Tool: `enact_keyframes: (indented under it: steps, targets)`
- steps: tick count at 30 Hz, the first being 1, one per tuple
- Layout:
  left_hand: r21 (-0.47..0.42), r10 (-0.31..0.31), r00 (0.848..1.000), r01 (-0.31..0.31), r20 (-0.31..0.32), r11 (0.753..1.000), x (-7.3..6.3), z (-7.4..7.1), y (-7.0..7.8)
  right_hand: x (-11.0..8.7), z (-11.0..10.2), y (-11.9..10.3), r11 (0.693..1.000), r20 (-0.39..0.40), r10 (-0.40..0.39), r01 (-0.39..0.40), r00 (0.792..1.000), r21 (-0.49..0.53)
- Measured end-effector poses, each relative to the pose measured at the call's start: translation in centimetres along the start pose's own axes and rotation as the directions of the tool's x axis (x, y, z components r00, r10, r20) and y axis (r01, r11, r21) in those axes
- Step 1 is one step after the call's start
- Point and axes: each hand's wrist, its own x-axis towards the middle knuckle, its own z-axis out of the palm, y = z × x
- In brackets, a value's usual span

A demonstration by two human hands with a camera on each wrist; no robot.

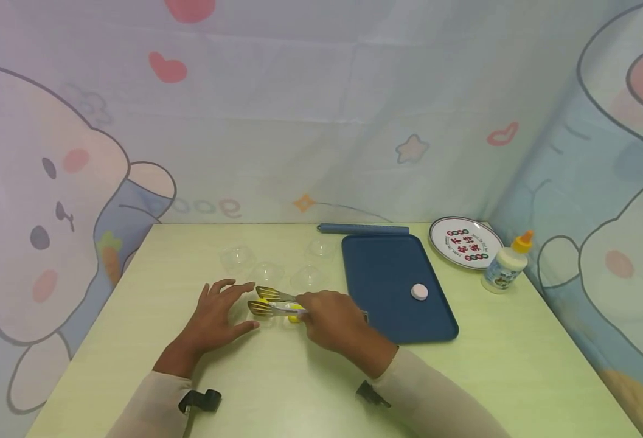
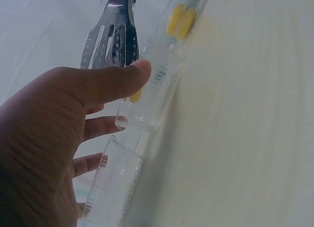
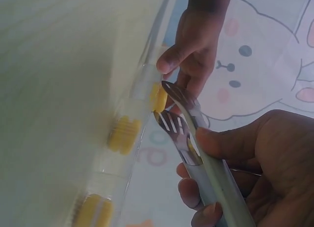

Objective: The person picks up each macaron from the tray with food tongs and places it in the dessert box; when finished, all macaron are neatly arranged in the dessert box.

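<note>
My right hand [image 1: 329, 319] grips a pair of metal tongs [image 3: 216, 183] with slotted heads. The tongs' tips stand apart at a yellow piece [image 3: 157, 97] inside a clear plastic box [image 2: 159, 75]. Beside that box is my left hand [image 1: 212, 317], thumb extended along its near side and fingers at the far side, the index fingertip right at a corner. In the right wrist view, another ridged yellow piece [image 3: 124, 135] sits in the neighbouring compartment, and a third yellow piece [image 3: 93, 211] with a pale middle stripe lies farther along.
Clear domed plastic parts [image 1: 266, 274] stand behind the boxes. To the right lies a blue tray [image 1: 376, 267] bearing a pale pink round piece [image 1: 419, 292]. A dark blue rod [image 1: 362, 229], a printed plate [image 1: 466, 243] and an orange-capped white bottle [image 1: 504, 267] stand along the back and right.
</note>
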Motion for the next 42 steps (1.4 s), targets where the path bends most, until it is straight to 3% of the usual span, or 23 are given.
enact_keyframes:
  steps: [15, 29, 34, 42]
  targets:
    - [-0.006, -0.021, 1.000, 0.022, 0.015, 1.000, 0.0, -0.3, 0.4, 1.3, -0.1, -0.9, 0.998, 0.098, 0.018, -0.011, 0.995, -0.064]
    - [-0.013, -0.017, 1.000, 0.017, 0.013, 1.000, -0.1, -0.2, 0.3, 1.5, 0.0, -0.9, 0.997, 0.115, 0.018, -0.009, 0.993, -0.077]
    - [-0.008, -0.013, 1.000, 0.013, 0.016, 1.000, -0.1, -0.5, 0.1, 1.0, -0.4, -0.5, 0.999, 0.085, 0.028, -0.024, 0.996, -0.049]
    - [-0.004, -0.033, 0.999, 0.033, -0.042, 0.999, -0.8, -2.2, -1.8, -0.4, -0.8, 1.5, 0.997, -0.053, 0.027, -0.023, 0.998, 0.068]
